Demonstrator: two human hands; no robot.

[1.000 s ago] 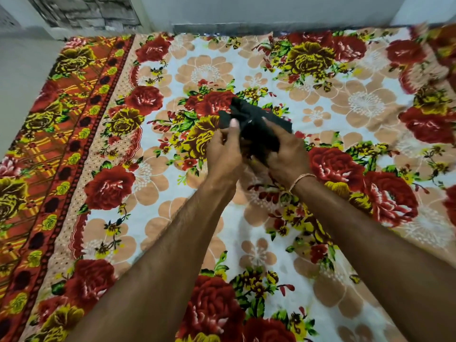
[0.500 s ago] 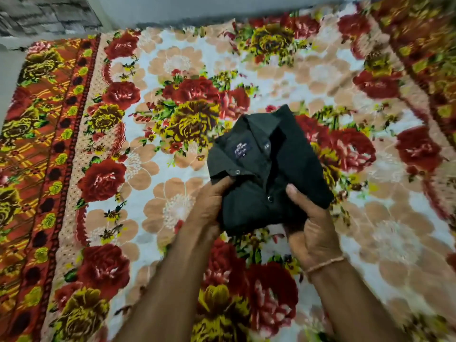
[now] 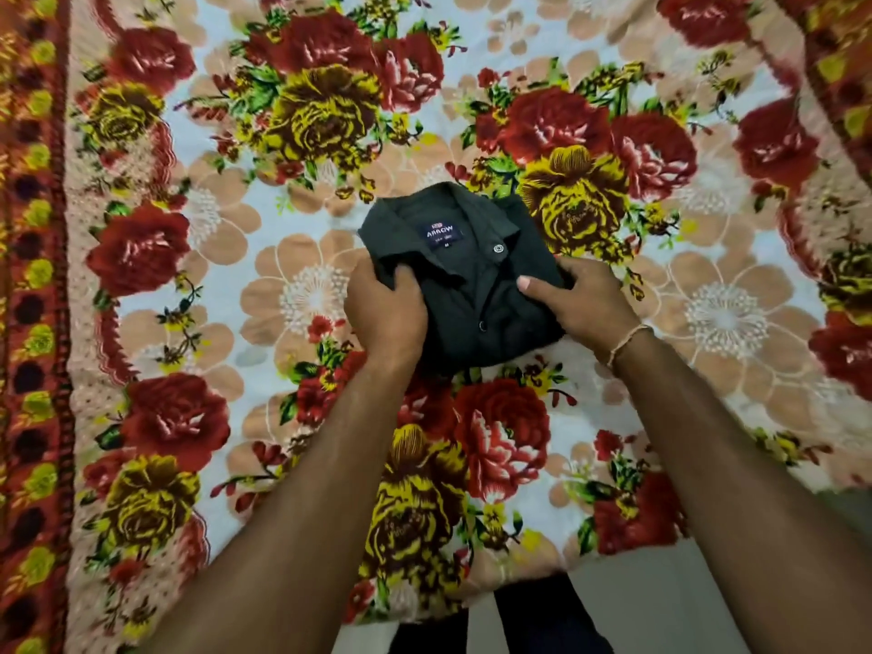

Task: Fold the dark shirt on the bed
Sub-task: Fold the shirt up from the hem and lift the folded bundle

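Observation:
The dark shirt (image 3: 476, 285) is folded into a small square bundle, collar and label facing up, at the middle of the flowered bedspread (image 3: 292, 295). My left hand (image 3: 384, 316) grips its left edge, thumb over the collar flap and fingers tucked under. On the right side, my right hand (image 3: 578, 299) holds the other edge with its thumb pressed on top of the fabric. The lower corners of the bundle are hidden by both hands.
The bedspread's orange patterned border (image 3: 33, 323) runs down the left side. The bed's near edge (image 3: 542, 578) lies below my forearms, with pale floor (image 3: 660, 601) and my dark trouser legs (image 3: 424, 634) beyond it.
The folded shirt, held up in both hands a second ago, has turned collar-up and come down toward the bedspread. The camera has tilted downward over the bed.

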